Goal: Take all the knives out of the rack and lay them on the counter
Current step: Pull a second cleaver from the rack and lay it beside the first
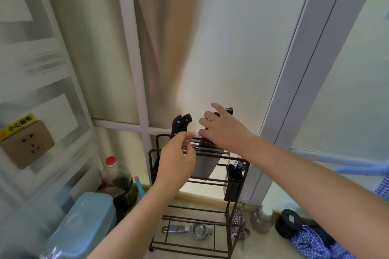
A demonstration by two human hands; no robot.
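Note:
A dark brown wire rack [232, 209] stands on the counter by the window. Two black knife handles [181, 123] stick up from its top left. A wide cleaver blade [203, 166] hangs inside the rack, with a brown handle [205, 142] above it. Another black handle tip [229, 110] shows behind my right hand. My right hand [223, 127] is over the right-hand handles with its fingers curled around them; how firm the grip is stays hidden. My left hand [176, 161] hovers in front of the rack's top rail, fingers loosely bent, holding nothing.
A black utensil cup [232, 183] hangs on the rack's right side. A metal squeezer [189, 230] lies under the rack. A blue plastic box [84, 223] and bottles [110, 169] stand at the left. Metal cups [262, 219], a black lid [289, 222] and checked cloth [313, 242] lie at the right.

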